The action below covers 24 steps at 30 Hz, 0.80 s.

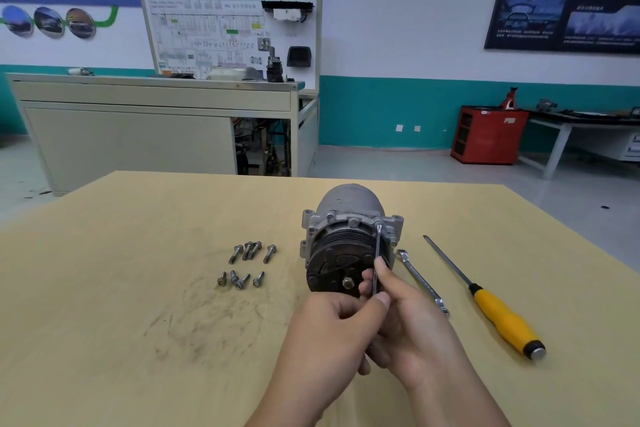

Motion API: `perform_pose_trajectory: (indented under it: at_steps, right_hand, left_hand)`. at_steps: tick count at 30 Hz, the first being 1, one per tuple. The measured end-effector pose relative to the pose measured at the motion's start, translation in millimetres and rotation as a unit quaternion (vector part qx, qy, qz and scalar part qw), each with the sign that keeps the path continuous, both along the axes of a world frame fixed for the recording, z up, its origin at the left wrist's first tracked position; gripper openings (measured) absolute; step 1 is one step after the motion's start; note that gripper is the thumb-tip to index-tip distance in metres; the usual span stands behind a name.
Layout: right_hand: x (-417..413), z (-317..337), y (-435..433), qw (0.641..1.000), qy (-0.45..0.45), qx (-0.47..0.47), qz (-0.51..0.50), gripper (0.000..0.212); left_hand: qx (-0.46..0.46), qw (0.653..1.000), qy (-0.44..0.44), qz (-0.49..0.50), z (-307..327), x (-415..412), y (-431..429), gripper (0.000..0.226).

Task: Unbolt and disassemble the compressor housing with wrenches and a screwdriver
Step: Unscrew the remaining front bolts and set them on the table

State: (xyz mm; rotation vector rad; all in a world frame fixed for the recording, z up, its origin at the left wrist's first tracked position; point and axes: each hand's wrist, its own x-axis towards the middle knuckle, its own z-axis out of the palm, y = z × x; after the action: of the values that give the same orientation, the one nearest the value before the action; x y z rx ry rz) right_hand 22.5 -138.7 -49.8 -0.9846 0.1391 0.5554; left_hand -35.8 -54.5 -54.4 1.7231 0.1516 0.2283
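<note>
Left hand [332,326] and right hand [412,322] were drawn close together just near of the compressor [346,204]. Both pinched the lower end of a thin wrench [377,253] between thumb and fingertips. The wrench stood nearly upright across the pulley face, its upper end set on a bolt at the flange's upper right.

The compressor lay on its side at mid-worktop [138,305], with its black pulley facing near and its grey rounded body pointing far.

A second wrench [422,282] lay flat just right of the compressor, slanting from far left to near right, its near end beside the right hand. A screwdriver [485,298] lay further right on a similar slant, tip far and yellow handle near.

Left of the compressor, and apart from it, two rows of loose fasteners lay on the worktop: four long bolts [252,251] in the far row and four short bolts [239,279] in the near row. Dark scuff marks showed on the worktop near of them.

Beyond the worktop, a grey bench [138,128] with a wiring panel stood far left, and a red cabinet [485,135] stood far right.
</note>
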Motion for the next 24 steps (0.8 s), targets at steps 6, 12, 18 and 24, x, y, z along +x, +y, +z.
perform_pose_trajectory:
  at_steps: [6, 12, 18, 24]
  right_hand:
    - [6, -3, -8, 0.998, -0.013, -0.067, -0.016, 0.023]
    - [11, -4, -18, 0.996, -0.001, 0.077, 0.041, 0.032]
    - [12, -6, -29, 0.989, -0.007, 0.128, 0.069, 0.026]
    - [18, 6, -25, 0.986, 0.012, 0.105, 0.131, 0.022]
  left_hand:
    - [-0.011, 0.999, 0.034, -0.031, 1, 3, -7, 0.040]
    - [-0.178, 0.976, 0.067, -0.102, 4, 6, -18, 0.035]
    - [-0.343, 0.927, 0.087, -0.125, 11, 9, -26, 0.028]
    - [-0.456, 0.869, 0.111, -0.157, 24, 8, -20, 0.036]
